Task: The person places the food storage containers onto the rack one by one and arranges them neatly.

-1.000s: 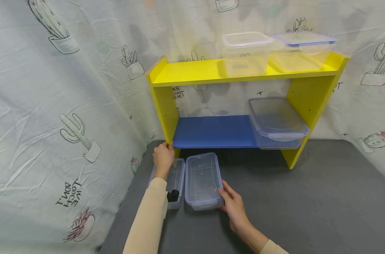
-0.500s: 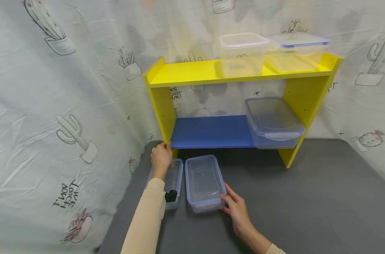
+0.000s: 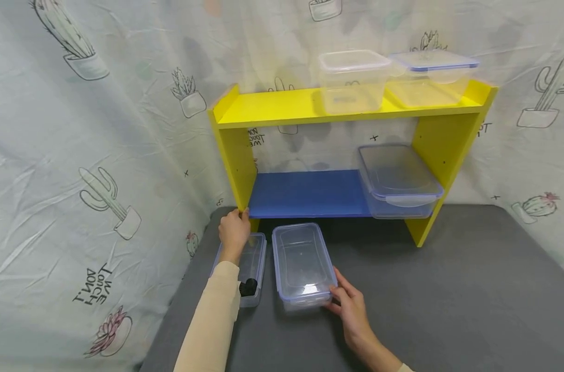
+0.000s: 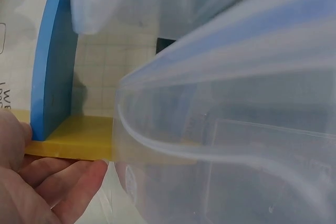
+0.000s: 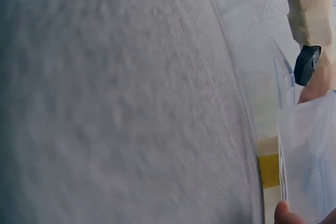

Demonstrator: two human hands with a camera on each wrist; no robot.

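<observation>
My left hand point(image 3: 234, 230) grips the front edge of the yellow side panel point(image 3: 233, 168), beside the left end of the blue shelf board point(image 3: 307, 194). In the left wrist view, its fingers point(image 4: 79, 187) curl against that yellow panel. My right hand point(image 3: 351, 312) pinches the near right corner of a clear plastic food container point(image 3: 302, 261) with a blue-edged lid, slightly tilted in front of the shelf. Left of it on the table lies a second lidded container point(image 3: 254, 261), partly hidden by my left arm. A thumb point(image 5: 283, 213) shows at the container's edge in the right wrist view.
A larger blue-rimmed container point(image 3: 400, 181) sits at the right end of the blue board. Another clear container point(image 3: 354, 85) and a blue-lidded one point(image 3: 433, 80) stand on the yellow top shelf point(image 3: 272, 106). The dark table point(image 3: 449, 299) extends to the right; a cactus-print curtain point(image 3: 138, 129) hangs behind.
The container in my right hand has shifted a little to the right, widening its gap from the left one. My left hand keeps its grip on the panel. The head view has shifted slightly.
</observation>
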